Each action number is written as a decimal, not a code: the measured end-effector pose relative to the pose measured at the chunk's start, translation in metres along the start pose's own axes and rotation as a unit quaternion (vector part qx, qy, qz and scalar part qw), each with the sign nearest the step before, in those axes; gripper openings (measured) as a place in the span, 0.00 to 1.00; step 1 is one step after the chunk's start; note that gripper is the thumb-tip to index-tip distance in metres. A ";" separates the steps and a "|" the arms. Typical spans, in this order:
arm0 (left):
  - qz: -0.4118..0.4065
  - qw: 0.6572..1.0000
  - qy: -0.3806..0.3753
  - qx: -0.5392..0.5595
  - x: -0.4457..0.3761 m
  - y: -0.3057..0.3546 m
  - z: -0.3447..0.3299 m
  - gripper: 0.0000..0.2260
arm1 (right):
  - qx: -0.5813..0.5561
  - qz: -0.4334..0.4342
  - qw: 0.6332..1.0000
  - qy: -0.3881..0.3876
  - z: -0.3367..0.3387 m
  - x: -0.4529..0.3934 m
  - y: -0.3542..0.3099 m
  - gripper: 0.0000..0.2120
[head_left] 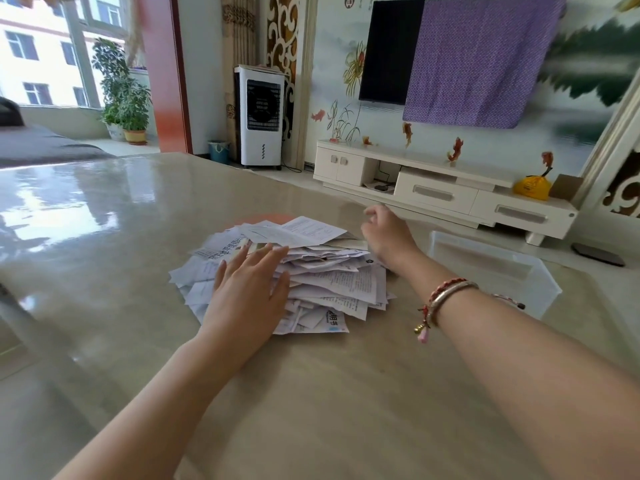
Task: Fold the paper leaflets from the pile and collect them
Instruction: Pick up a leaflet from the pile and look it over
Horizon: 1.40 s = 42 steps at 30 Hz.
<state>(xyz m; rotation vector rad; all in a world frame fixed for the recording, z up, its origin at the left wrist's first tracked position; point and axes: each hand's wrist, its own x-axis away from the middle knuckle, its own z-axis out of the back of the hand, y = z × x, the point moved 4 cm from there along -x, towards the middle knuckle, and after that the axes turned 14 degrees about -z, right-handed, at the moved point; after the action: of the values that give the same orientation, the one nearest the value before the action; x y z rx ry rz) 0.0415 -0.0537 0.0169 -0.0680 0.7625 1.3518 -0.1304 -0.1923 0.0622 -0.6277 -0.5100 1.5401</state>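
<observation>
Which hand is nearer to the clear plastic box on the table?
Right. The right hand hovers at the pile's far right edge, just left of the clear plastic box; the left hand rests flat on the pile, farther left.

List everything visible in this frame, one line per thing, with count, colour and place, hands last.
pile of white printed paper leaflets: one loose pile, white, table centre
glossy beige table: one, beige, foreground
clear plastic box: one, transparent, on the table right of the pile
black wall television: one, black, far wall
purple patterned cloth: one, purple, draped over the television
white low cabinet: one, white, under the television
yellow bag: one, yellow, on the cabinet
white tower air cooler: one, white, beside the curtain
green potted plants: apparently two, green, by the window
left hand: one, flat on the pile
right hand: one, fingers loosely curled past the pile's far right edge; whether it holds anything unclear
</observation>
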 end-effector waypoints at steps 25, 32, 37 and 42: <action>0.196 0.894 0.139 0.378 -0.012 0.026 0.003 0.24 | -0.486 -0.082 0.869 -0.041 0.024 0.067 0.016 0.07; 0.202 0.785 0.120 0.573 -0.018 0.054 -0.006 0.19 | -0.220 0.184 0.958 -0.008 0.017 0.099 0.012 0.10; 0.206 0.807 0.153 0.533 -0.019 0.049 -0.008 0.12 | -0.180 0.189 0.956 -0.134 -0.002 0.104 0.013 0.19; 0.182 0.826 0.132 0.517 -0.028 0.050 -0.006 0.11 | -0.258 0.072 0.957 -0.110 0.010 0.087 0.028 0.06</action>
<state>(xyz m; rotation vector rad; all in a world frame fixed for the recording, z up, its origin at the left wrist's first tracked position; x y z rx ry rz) -0.0061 -0.0682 0.0458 0.8044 1.7295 1.1175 -0.1594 -0.1066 0.0437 -0.9098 -1.0778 1.6312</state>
